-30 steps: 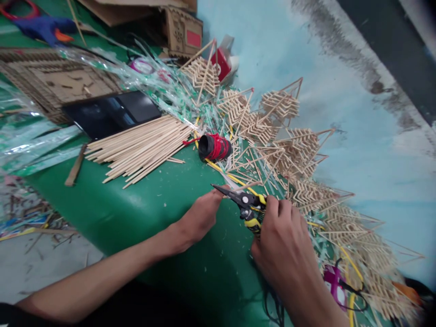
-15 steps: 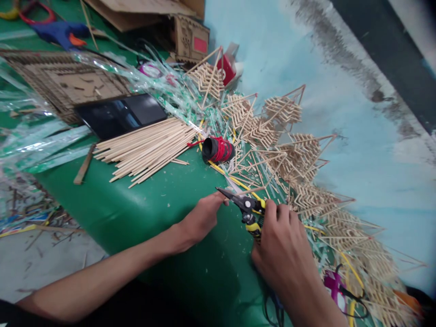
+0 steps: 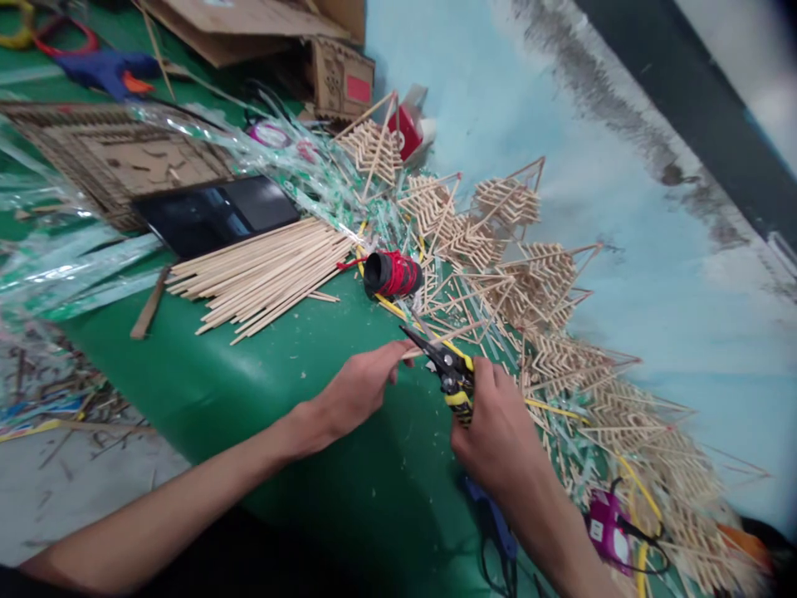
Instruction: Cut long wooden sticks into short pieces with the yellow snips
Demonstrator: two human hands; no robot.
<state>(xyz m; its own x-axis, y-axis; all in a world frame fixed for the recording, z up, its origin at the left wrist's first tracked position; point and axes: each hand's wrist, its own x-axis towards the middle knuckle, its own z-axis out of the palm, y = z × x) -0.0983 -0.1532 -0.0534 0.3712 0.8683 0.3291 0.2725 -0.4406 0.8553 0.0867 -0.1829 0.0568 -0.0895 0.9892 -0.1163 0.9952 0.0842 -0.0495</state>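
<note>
My left hand [image 3: 364, 382] pinches a thin wooden stick [image 3: 464, 331] close to its near end. The stick runs up and to the right, crossing the blades of the snips [image 3: 443, 359]. Wrapped round the snips' yellow and black handles is my right hand [image 3: 501, 432]. The snips' dark pointed tips lie beside the left fingertips. Whether the blades touch the stick is hard to tell. Beyond the hands lies a black spool wound with red cord [image 3: 397, 274]. A fanned pile of wooden sticks [image 3: 261, 274] is to its left.
A dark phone-like slab [image 3: 217, 214] and a cardboard panel [image 3: 118, 158] lie left on the green surface [image 3: 280, 374]. Several stick structures [image 3: 554, 282] line the blue wall. A blue glue gun [image 3: 495, 519] lies under my right forearm, with a purple device [image 3: 607, 531] nearby.
My right hand and the snips have moved slightly left, and the handles look closer together. The stick now lies across the blades, its near end visible at my left fingers.
</note>
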